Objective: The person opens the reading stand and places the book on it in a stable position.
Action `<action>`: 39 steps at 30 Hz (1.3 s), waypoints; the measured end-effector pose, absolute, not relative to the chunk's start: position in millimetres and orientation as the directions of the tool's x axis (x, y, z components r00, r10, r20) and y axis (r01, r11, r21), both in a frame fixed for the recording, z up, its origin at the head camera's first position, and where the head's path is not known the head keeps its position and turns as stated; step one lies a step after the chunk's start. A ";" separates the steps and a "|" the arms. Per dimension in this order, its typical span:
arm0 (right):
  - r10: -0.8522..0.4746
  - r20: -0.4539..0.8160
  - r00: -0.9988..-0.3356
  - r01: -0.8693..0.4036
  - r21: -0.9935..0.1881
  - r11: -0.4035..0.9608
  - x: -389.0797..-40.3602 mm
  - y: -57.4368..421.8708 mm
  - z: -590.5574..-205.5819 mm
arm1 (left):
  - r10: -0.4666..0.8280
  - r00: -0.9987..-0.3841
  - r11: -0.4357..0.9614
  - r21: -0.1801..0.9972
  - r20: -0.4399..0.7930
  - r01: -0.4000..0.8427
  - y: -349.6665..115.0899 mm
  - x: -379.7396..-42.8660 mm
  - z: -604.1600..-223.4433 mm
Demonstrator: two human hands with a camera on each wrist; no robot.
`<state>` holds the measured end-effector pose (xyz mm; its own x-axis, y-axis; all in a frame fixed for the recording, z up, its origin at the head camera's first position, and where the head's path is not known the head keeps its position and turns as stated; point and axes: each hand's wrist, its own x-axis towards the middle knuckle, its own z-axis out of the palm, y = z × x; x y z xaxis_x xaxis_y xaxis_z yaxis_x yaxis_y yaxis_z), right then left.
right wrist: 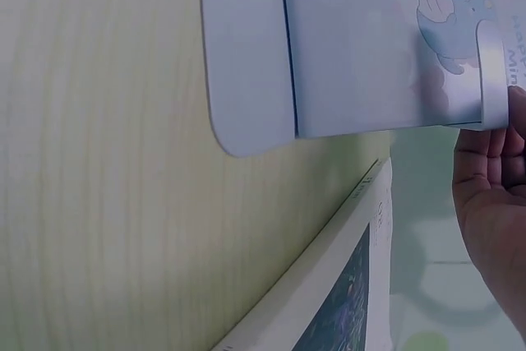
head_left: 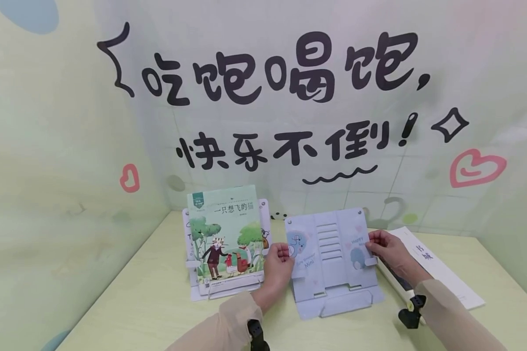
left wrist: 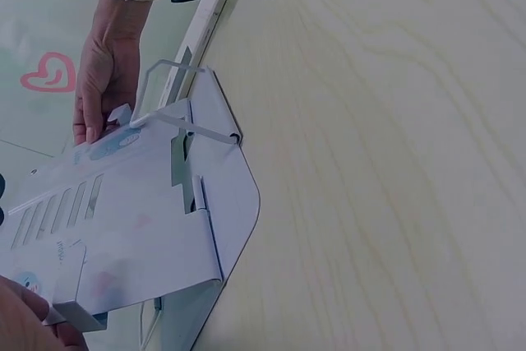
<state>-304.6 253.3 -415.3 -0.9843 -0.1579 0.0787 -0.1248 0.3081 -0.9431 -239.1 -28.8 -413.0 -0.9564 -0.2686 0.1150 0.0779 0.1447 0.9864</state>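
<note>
A pale lilac book stand (head_left: 305,282) with elephant prints and a slotted middle stands upright, tilted back on its base. My left hand (head_left: 276,267) pinches its left edge, fingers curled at the side clip. On the opposite edge, my right hand (head_left: 394,256) grips the stand between thumb and fingers. The left wrist view shows the wire page holder (left wrist: 205,131) sticking out over the base. In the right wrist view, the fingers are partly behind the panel near the side clip (right wrist: 493,76).
Left of the held stand, a green picture book (head_left: 226,234) rests on a second stand (head_left: 263,207). A thick white book (head_left: 448,278) lies on the wooden table (head_left: 131,302) to the right. Behind is a printed curtain (head_left: 254,117).
</note>
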 end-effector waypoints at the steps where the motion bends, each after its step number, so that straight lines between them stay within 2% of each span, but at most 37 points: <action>1: -0.153 0.081 -0.985 -0.125 -0.943 0.307 -304.5 253.3 -415.1 | -0.263 -0.958 0.148 0.986 0.115 0.077 -29.7 -240.3 -412.2; 12: -0.121 0.082 -0.989 -0.120 -0.928 0.354 -300.6 250.4 -413.4 | -0.220 -0.966 0.177 0.979 0.137 0.099 -42.4 -255.2 -401.6; 19: -0.102 0.081 -0.992 -0.113 -0.923 0.367 -296.7 248.9 -415.5 | -0.212 -0.926 0.239 0.935 0.313 0.262 -42.4 -271.7 -367.3; 27: -0.064 0.099 -0.993 -0.115 -0.934 0.337 -290.4 247.2 -413.8 | -0.017 -0.871 0.401 0.801 0.491 0.444 -10.4 -287.1 -340.3; 32: -0.043 0.115 -0.992 -0.123 -0.944 0.307 -283.0 243.3 -414.9 | 0.150 -0.834 0.499 0.687 0.531 0.528 13.8 -292.1 -334.7; 39: -0.003 0.141 -0.990 -0.135 -0.942 0.307 -272.1 238.8 -414.9 | 0.285 -0.810 0.591 0.571 0.513 0.570 38.2 -295.8 -332.1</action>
<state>-272.1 238.8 -414.9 -0.9901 -0.0027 0.1406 -0.1346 0.3067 -0.9422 -295.8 38.2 -332.1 -0.8097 0.2846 0.5132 0.5697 0.5907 0.5714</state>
